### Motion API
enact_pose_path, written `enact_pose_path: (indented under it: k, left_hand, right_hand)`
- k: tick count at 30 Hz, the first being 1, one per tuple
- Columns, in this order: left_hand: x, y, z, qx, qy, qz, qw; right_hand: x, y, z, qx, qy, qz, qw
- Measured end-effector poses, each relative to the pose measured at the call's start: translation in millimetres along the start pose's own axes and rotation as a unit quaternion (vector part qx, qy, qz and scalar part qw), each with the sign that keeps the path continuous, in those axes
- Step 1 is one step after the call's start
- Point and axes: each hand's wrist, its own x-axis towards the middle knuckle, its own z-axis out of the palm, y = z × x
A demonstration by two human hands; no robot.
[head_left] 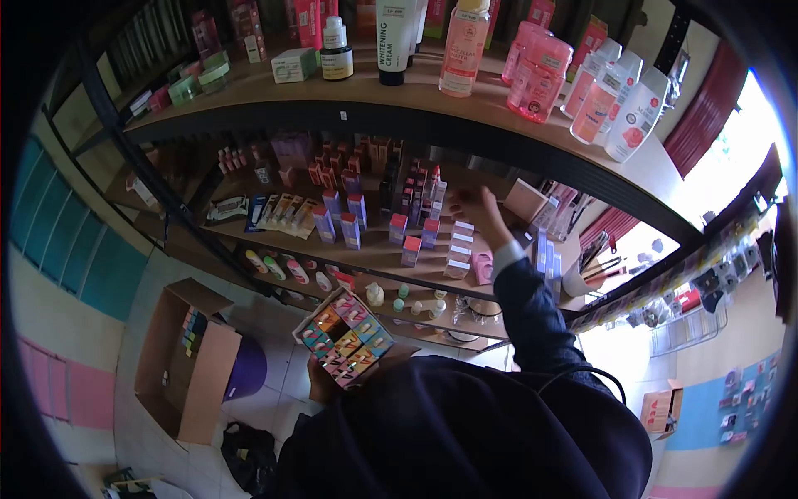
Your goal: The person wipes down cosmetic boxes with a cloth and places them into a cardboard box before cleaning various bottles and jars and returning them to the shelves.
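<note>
My left hand [319,381] holds an open carton [301,333] from below, low in front of the shelving. Rows of small colourful boxes [351,326] fill it, with one dark gap among them. My right hand [475,205] reaches over the middle shelf, its fingers loosely apart in dim light, and nothing shows in them. Just left of it stand slim lipstick boxes [434,190]. White-topped boxes [460,248] form a row below the hand, beside a pink item [483,267]. A flat beige box [525,201] leans to its right.
Bottles and tubes stand on the upper shelf [399,101], including a whitening cream tube [397,41]. Purple and red boxes [352,223] are on the middle shelf. A large open cardboard box [204,382], a purple bin [247,368] and a black bag [248,457] occupy the floor at left.
</note>
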Motion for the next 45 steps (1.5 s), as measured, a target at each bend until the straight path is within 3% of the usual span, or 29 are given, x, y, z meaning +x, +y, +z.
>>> enact_pose_path:
  k: [2,4,5,7,9,13,17,19,22,26,31,34,45]
  left_hand:
    - [-0.5,5.1,4.1,0.049,0.01,0.012,0.999]
    - [-7.0,14.8,35.4,0.077,0.043,0.016,0.996]
    - [-7.8,15.3,37.7,0.089,0.057,0.03,0.994]
    - [-9.1,14.6,35.2,0.103,0.075,0.044,0.991]
    - [-10.5,12.6,25.0,0.087,0.068,0.113,0.987]
    - [-17.1,6.4,6.5,0.026,0.075,0.115,0.99]
    - [-19.6,5.5,15.7,0.048,0.103,0.141,0.983]
    - [-19.7,5.1,11.6,0.037,0.086,0.142,0.985]
    - [-19.3,6.0,20.7,0.039,0.114,0.139,0.983]
    - [-19.8,7.4,29.8,0.05,0.134,0.15,0.978]
    - [-17.5,9.2,17.0,0.033,0.053,0.121,0.991]
    - [-16.3,9.7,28.4,0.093,0.124,0.123,0.98]
    - [-17.6,9.8,43.8,0.096,0.098,0.074,0.988]
  right_hand:
    - [46.3,31.6,-11.8,0.017,0.004,0.026,1.0]
    - [95.6,88.6,-2.3,-0.148,-0.101,0.008,0.984]
    - [98.8,88.0,1.1,-0.144,-0.104,0.008,0.984]
    - [100.7,80.9,10.4,-0.078,-0.101,0.176,0.976]
    - [100.7,81.1,17.2,-0.092,-0.102,0.176,0.975]
    - [137.0,137.6,41.3,-0.117,-0.113,0.152,0.975]
    - [134.3,126.5,49.7,-0.12,-0.134,0.15,0.972]
    - [113.7,86.9,37.3,-0.052,-0.205,0.235,0.949]
    - [90.6,56.7,29.9,0.006,-0.217,0.208,0.954]
    - [95.6,47.3,28.7,-0.025,-0.241,0.237,0.941]
    - [114.9,62.2,19.6,-0.064,-0.256,0.229,0.937]
    - [117.1,62.9,-5.5,-0.122,-0.277,0.2,0.932]
    - [155.2,110.7,-100.5,-0.406,-0.158,0.146,0.888]
